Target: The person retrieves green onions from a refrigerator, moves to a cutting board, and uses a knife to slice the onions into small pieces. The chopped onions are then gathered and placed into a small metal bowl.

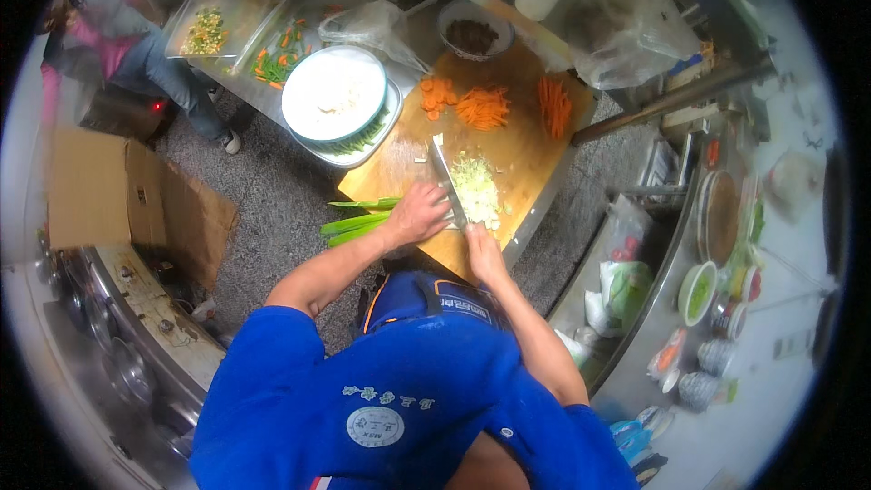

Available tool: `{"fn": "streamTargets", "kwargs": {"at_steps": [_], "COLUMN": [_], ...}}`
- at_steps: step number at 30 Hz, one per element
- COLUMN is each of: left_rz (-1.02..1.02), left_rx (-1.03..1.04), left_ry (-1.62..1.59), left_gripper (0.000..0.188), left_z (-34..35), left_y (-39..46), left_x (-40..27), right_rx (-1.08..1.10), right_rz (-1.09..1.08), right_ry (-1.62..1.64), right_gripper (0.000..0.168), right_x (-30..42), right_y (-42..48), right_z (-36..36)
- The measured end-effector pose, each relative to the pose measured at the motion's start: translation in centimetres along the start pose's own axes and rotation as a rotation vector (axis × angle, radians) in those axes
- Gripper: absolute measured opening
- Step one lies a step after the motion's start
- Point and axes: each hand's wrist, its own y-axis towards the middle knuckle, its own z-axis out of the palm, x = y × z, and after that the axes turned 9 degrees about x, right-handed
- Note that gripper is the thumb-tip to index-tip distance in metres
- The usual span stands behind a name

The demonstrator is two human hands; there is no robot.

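Observation:
My right hand [484,252] is closed around the handle of a cleaver [449,180], whose blade points away from me over the wooden cutting board [408,139]. Just left of the blade, my left hand [420,212] presses on a bundle of scallion stalks [357,223]; the green ends stick out past the board's left edge. The fingers hide the middle of the bundle. Right of the blade lies a heap of chopped pale-green scallion [475,187]. Farther back are carrot slices [437,95], carrot shreds [483,109] and a separate pile of carrot strips [554,107].
A white plate [333,92] rests over a tray of green vegetables [357,139] at the board's left. Behind stand a bowl of dark food [475,30] and a clear bin [228,20]. A person [156,61] is at far left, near a cardboard box [88,190]. A metal counter [653,313] runs along the right.

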Motion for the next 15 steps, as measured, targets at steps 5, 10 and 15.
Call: {"fn": "streamTargets", "kwargs": {"at_steps": [5, 10, 15], "left_rz": [-0.028, -0.096, -0.001], "left_rx": [0.029, -0.138, -0.159], "left_ry": [-0.024, -0.132, -0.086], "left_gripper": [0.050, 0.050, 0.049], "left_z": [0.3, 3.2, 5.3], "left_y": [-0.5, -1.7, -0.8], "left_x": [0.1, -0.2, 0.3], "right_rx": [0.194, 0.036, 0.064], "right_rz": [0.201, -0.108, -0.026], "right_ry": [0.142, -0.063, 0.099], "right_gripper": [0.052, 0.051, 0.050], "right_x": [0.5, 0.2, 1.4], "right_y": [1.6, 2.4, -0.6], "right_z": [-2.1, 0.4, -2.1]}}
